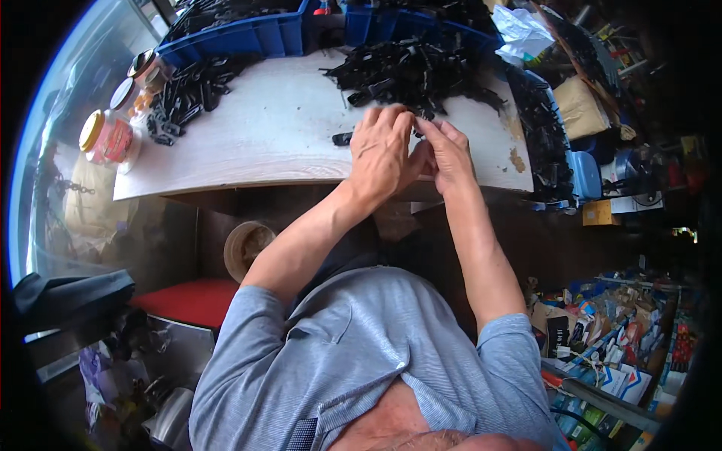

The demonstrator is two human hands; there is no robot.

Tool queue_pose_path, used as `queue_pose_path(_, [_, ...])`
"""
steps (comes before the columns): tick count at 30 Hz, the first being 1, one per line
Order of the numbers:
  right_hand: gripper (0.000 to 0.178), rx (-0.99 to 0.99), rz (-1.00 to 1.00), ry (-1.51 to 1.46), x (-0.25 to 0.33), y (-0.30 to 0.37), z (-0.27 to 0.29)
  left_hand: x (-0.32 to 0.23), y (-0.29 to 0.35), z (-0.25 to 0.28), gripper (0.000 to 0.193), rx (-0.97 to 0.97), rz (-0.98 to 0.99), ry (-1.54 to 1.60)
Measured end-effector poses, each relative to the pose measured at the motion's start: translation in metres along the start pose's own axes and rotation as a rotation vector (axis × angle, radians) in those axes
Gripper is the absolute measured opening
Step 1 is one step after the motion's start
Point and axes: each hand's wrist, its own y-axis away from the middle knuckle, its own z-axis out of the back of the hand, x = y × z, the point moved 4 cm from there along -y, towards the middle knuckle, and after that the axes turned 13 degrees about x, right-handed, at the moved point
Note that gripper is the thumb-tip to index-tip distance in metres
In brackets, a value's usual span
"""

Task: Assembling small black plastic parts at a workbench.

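Note:
Over the front of the white tabletop (271,150), my hands meet close together. My left hand (378,154) is closed, its back toward me and its fingers curled over. My right hand (449,150) pinches with thumb and fingers just beside it. A bit of a small black piece (417,134) shows between the two hands; the rest is covered by my fingers. Another black part (342,139) lies on the table, next to my left hand. Right beyond my fingertips spreads a heap of black plastic parts (410,71).
A smaller pile of black parts (188,94) lies at the left, beside lidded jars (109,139). Blue bins (237,39) of black parts line the far edge. More black parts fill a container (541,143) at the right. A bucket (244,252) stands below the table.

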Motion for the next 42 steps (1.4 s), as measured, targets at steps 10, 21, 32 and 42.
queue_pose_path(10, [0.031, 0.203, -0.108, 0.04, -0.007, 0.004, -0.061, 0.046, 0.02, 0.04, 0.024, 0.096, 0.199, 0.188])
queue_pose_path(21, [0.027, 0.096, -0.201, 0.293, -0.022, -0.013, -0.073, 0.076, 0.044, 0.042, 0.025, 0.121, 0.064, -0.112])
queue_pose_path(32, [0.027, 0.037, -0.261, 0.392, -0.029, 0.0, -0.089, 0.084, 0.063, 0.056, 0.036, 0.331, -0.097, -0.347])
queue_pose_path(42, [0.026, 0.023, -0.229, 0.467, -0.033, 0.01, -0.101, 0.08, 0.079, 0.072, 0.037, 0.39, -0.052, -0.313])
